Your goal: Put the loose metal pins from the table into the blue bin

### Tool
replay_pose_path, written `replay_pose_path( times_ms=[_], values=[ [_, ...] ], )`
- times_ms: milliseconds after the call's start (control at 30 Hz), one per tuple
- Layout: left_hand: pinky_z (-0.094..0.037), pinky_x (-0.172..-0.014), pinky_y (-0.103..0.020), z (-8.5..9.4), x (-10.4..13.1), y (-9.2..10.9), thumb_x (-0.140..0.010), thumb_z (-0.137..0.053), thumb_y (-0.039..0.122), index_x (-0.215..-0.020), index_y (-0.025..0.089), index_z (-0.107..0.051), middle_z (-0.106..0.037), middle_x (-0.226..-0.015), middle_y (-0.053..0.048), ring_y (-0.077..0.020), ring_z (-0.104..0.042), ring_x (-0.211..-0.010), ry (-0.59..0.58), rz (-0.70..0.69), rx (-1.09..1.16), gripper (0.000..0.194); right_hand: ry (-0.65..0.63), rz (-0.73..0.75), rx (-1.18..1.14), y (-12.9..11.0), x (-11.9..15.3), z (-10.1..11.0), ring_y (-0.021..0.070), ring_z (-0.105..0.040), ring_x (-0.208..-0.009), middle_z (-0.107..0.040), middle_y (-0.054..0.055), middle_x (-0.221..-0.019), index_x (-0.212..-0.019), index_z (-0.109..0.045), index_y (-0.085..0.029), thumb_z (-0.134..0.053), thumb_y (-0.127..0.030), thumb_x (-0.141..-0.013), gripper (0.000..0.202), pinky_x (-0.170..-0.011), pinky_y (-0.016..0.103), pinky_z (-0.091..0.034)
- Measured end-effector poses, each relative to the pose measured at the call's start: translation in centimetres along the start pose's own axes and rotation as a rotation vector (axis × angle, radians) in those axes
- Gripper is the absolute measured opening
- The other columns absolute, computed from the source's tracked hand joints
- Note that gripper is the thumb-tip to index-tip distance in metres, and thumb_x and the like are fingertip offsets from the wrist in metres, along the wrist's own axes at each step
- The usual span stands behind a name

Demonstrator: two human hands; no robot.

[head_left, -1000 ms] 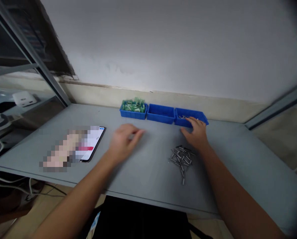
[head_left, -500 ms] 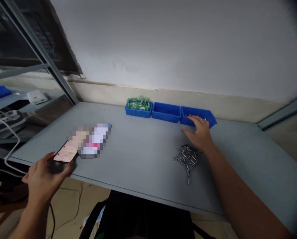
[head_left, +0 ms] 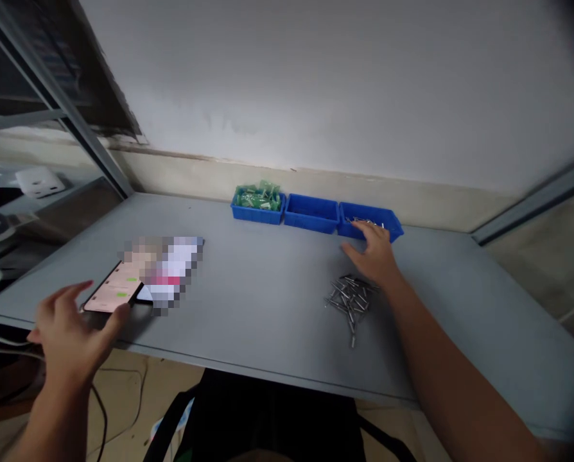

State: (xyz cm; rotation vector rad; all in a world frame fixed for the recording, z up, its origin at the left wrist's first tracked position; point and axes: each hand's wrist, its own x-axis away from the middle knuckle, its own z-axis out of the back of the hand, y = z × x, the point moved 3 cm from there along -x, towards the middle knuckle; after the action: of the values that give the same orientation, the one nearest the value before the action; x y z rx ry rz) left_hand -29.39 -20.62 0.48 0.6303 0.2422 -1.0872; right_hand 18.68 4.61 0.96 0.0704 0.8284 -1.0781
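My left hand (head_left: 72, 327) is at the table's front left edge, with thumb and fingers spread around the near end of a phone (head_left: 108, 292) whose pinkish screen is lit. A second phone (head_left: 147, 294), partly blurred out, lies just right of it. My right hand (head_left: 374, 253) hovers at the near side of the right blue bin (head_left: 395, 230), thumb apart from the fingers, with nothing visible in it. Small metal pieces show inside that bin. Below the right hand, a loose pile of thin metal pins (head_left: 349, 298) lies on the table.
A middle blue bin (head_left: 311, 221) and a left blue bin (head_left: 255, 215) holding green-wrapped packets (head_left: 262, 196) stand in line along the wall. At the left are a metal frame post (head_left: 92, 151), a white plug adapter (head_left: 39, 183) and cables.
The whole view has shifted, so the table and bins appear farther left. My left fingers are a little more spread at the phone. My right hand stays by the right bin.
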Motion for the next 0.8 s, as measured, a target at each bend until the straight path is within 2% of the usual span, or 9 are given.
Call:
replay_pose_path(
  times_ms=[67, 167, 233, 300, 400, 500, 600, 700, 800],
  values=[
    [-0.033, -0.102, -0.063, -0.2, -1.4, 3.6, -0.080, -0.054, 0.048, -0.127, 0.032, -0.042, -0.047, -0.130, -0.005, -0.0411, -0.038, -0.126, 0.083, -0.085, 0.100, 0.051, -0.079, -0.048, -0.051, -0.6, 0.0, 0.4, 0.0283, -0.058, -0.105, -0.067, 0.013, -0.107, -0.102, -0.065, -0.016, -0.055, -0.032, -0.075, 0.033, -0.090, 0.046, -0.044],
    [-0.040, -0.097, -0.054, -1.6, -4.4, 10.7, -0.077, -0.061, 0.047, -0.115, 0.036, -0.051, -0.055, -0.117, 0.003, -0.0335, -0.050, -0.113, 0.100, -0.179, 0.263, 0.041, -0.348, -0.138, -0.178, -1.5, 0.1, 1.1, 0.0195, -0.062, -0.075, -0.070, 0.007, -0.082, -0.085, -0.067, -0.016, -0.052, -0.026, -0.076, 0.020, -0.071, 0.034, -0.049],
    [-0.047, -0.085, -0.044, -3.5, -6.4, 16.0, -0.081, -0.058, 0.044, -0.107, 0.028, -0.057, -0.059, -0.108, 0.001, -0.0258, -0.058, -0.094, -0.053, -0.275, 0.371, 0.030, -0.484, -0.122, -0.237, -2.0, 0.2, 1.7, 0.0164, -0.060, -0.069, -0.069, 0.005, -0.078, -0.084, -0.068, -0.016, -0.052, -0.022, -0.075, 0.019, -0.065, 0.029, -0.047],
    [-0.047, -0.070, -0.033, -5.4, -7.7, 20.8, -0.086, -0.052, 0.039, -0.093, 0.023, -0.062, -0.063, -0.091, 0.000, -0.0179, -0.057, -0.075, -0.139, -0.384, 0.497, 0.020, -0.601, -0.114, -0.247, -2.2, 0.3, 2.1, 0.0149, -0.059, -0.067, -0.069, 0.004, -0.079, -0.086, -0.069, -0.016, -0.052, -0.019, -0.073, 0.021, -0.063, 0.027, -0.045],
    [-0.041, -0.063, -0.028, -8.7, -8.1, 26.1, -0.090, -0.044, 0.031, -0.075, 0.018, -0.059, -0.060, -0.071, -0.002, -0.0149, -0.052, -0.064, -0.196, -0.576, 0.560, 0.024, -0.715, -0.093, -0.181, -1.9, 0.3, 2.4, 0.0147, -0.058, -0.067, -0.069, 0.004, -0.079, -0.085, -0.070, -0.016, -0.053, -0.014, -0.070, 0.023, -0.063, 0.027, -0.044],
    [-0.035, -0.058, -0.028, -11.8, -7.2, 28.4, -0.092, -0.040, 0.032, -0.062, 0.017, -0.051, -0.052, -0.060, -0.002, -0.0139, -0.046, -0.057, -0.152, -0.656, 0.536, 0.035, -0.809, -0.077, -0.127, -1.2, 0.5, 2.1, 0.0156, -0.059, -0.069, -0.069, 0.003, -0.080, -0.084, -0.071, -0.017, -0.054, -0.012, -0.067, 0.025, -0.064, 0.027, -0.043],
    [-0.032, -0.056, -0.028, -14.0, -5.8, 28.9, -0.094, -0.040, 0.037, -0.055, 0.018, -0.044, -0.046, -0.054, -0.001, -0.0134, -0.043, -0.055, -0.072, -0.696, 0.542, 0.043, -0.917, -0.102, -0.131, -0.7, 0.7, 1.8, 0.0158, -0.060, -0.068, -0.070, 0.003, -0.080, -0.085, -0.071, -0.018, -0.056, -0.013, -0.067, 0.023, -0.061, 0.026, -0.043],
    [-0.034, -0.057, -0.028, -15.0, -4.7, 28.8, -0.092, -0.044, 0.039, -0.057, 0.018, -0.046, -0.048, -0.055, -0.001, -0.0132, -0.044, -0.056, -0.052, -0.735, 0.571, 0.041, -0.957, -0.102, -0.146, -0.7, 0.8, 1.9, 0.0155, -0.060, -0.067, -0.070, 0.003, -0.080, -0.086, -0.071, -0.018, -0.058, -0.015, -0.069, 0.022, -0.061, 0.026, -0.044],
    [-0.036, -0.058, -0.027, -15.2, -4.4, 28.8, -0.091, -0.047, 0.038, -0.066, 0.017, -0.053, -0.054, -0.059, -0.001, -0.0133, -0.047, -0.058, -0.122, -0.728, 0.590, 0.033, -0.964, -0.085, -0.133, -0.8, 0.8, 1.9, 0.0158, -0.061, -0.070, -0.070, 0.003, -0.082, -0.084, -0.071, -0.018, -0.059, -0.015, -0.070, 0.019, -0.062, 0.026, -0.044]
  ],
)
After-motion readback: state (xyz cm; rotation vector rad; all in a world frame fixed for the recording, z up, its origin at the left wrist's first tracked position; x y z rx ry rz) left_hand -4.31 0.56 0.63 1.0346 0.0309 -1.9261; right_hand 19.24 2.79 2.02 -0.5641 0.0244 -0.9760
